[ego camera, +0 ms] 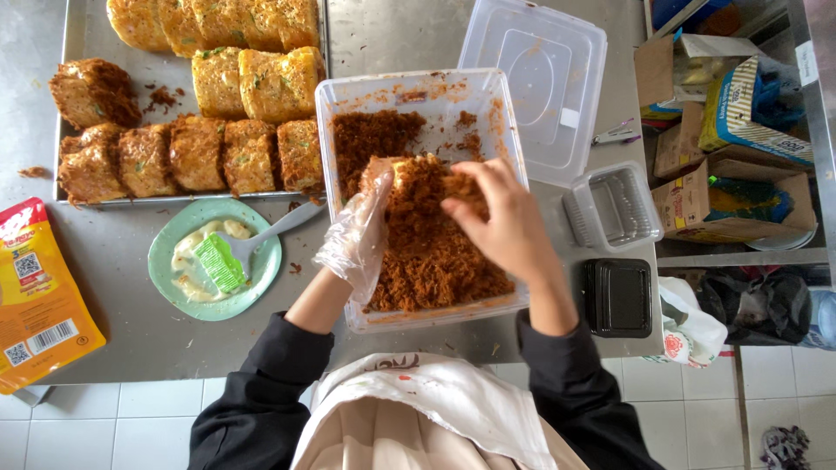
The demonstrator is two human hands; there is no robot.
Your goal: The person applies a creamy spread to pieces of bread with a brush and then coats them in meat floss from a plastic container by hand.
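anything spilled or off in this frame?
Minor mess only. Brown crumbs lie on the table left of the tray, and more sit on the tray near the coated bread pieces. The left hand wears a loose plastic glove; the right hand is bare.

Steel table [131, 322] over white tiled floor [104, 426]

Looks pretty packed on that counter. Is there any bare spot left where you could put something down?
Bare steel table lies below the green plate, right of the orange packet. A small patch sits between the clear lid and the small containers. Crowded: the baking tray, and the tub where both hands, left and right, work.
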